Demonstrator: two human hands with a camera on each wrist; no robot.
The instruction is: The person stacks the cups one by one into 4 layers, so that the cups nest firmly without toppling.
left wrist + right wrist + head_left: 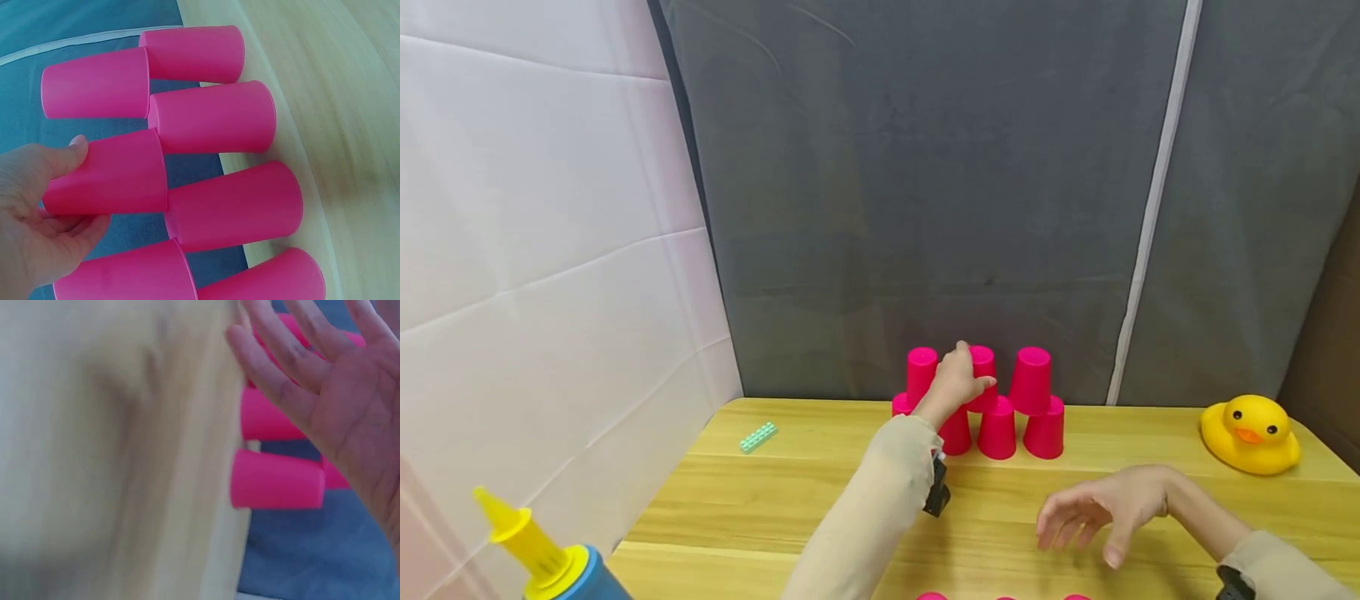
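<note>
Several pink cups stand upside down in a two-tier stack (997,429) at the back of the wooden table (820,492). My left hand (972,379) grips the middle cup of the upper row (983,360). In the left wrist view the thumb (62,156) and curled fingers wrap that cup (119,178), which rests on two lower cups. My right hand (1078,525) hovers open above the table in front of the stack and holds nothing. Its spread fingers (281,369) show in the right wrist view, with pink cups (278,481) behind them.
A yellow rubber duck (1251,433) sits at the back right. At the back left lies a small green toy brick (757,436). A blue pump with a yellow nozzle (542,558) stands at the front left. More pink cup tops (1000,597) peek in at the bottom edge.
</note>
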